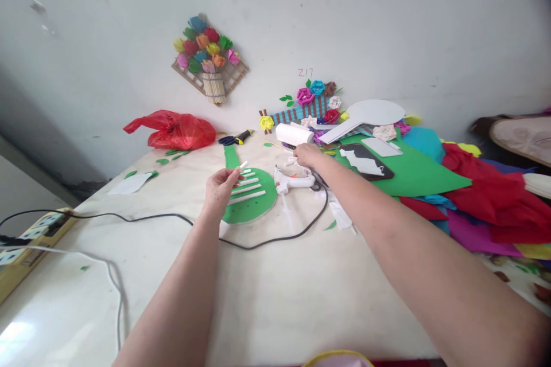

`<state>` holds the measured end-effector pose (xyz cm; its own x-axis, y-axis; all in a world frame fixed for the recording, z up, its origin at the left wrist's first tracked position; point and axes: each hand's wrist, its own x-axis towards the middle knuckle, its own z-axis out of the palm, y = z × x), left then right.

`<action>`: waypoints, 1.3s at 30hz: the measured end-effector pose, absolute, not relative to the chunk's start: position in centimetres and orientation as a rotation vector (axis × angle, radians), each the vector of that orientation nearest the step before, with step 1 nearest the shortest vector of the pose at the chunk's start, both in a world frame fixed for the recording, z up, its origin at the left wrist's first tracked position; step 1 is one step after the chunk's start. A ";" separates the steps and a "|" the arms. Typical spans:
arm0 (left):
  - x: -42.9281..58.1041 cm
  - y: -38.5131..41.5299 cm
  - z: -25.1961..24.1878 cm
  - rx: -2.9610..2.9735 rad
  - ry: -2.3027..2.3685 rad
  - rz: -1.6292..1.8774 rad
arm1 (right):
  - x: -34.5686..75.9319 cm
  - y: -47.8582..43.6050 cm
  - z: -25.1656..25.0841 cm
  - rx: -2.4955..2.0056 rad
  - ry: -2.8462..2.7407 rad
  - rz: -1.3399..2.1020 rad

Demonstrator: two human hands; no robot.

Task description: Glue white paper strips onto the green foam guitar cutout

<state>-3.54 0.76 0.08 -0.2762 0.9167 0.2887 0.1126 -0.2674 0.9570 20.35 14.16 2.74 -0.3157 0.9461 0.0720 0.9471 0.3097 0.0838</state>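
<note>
My left hand (pixel 221 188) pinches a small white paper strip (pixel 244 165) between thumb and fingers. It is above a green guitar-shaped cutout (pixel 253 211) that lies flat on the table. Several white strips (pixel 247 188) lie across the round part of the cutout. My right hand (pixel 307 154) reaches just beyond a white glue gun (pixel 295 179), its fingers curled down by a white paper roll (pixel 294 134). What those fingertips hold, if anything, is hidden. The glue gun lies on its side, with a clear glue stick (pixel 287 206) close by.
A black cord (pixel 253 247) crosses the table toward a power strip (pixel 38 235) at left. A red plastic bag (pixel 178 131) and scissors (pixel 235 139) lie by the wall. Green sheet (pixel 426 175), a dark tablet-like board (pixel 385 174) and coloured paper (pixel 486 200) crowd the right.
</note>
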 end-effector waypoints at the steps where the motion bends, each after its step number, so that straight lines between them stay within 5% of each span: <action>1: -3.5 0.8 0.1 1.322 1.334 1.612 | 20.4 14.3 2.7 -1.835 -2.525 -0.178; 27: -3.6 0.7 0.3 1.246 1.287 1.699 | 19.8 15.3 2.6 -1.561 -2.439 -0.018; 32: -3.6 0.5 0.7 1.184 1.184 1.712 | 18.1 14.3 4.2 -1.439 -2.213 0.393; 35: -4.2 0.4 1.0 1.110 1.173 1.775 | 16.6 12.4 4.9 -1.069 -1.838 1.137; 39: -5.7 0.5 1.1 0.959 1.172 1.924 | 14.3 9.5 5.4 -0.829 -1.706 1.546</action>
<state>-5.71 0.54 1.11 -0.4980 0.8336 0.2390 -0.1702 -0.3642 0.9157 14.33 9.51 5.36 -0.5653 0.8221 0.0674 0.0136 0.0910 -0.9958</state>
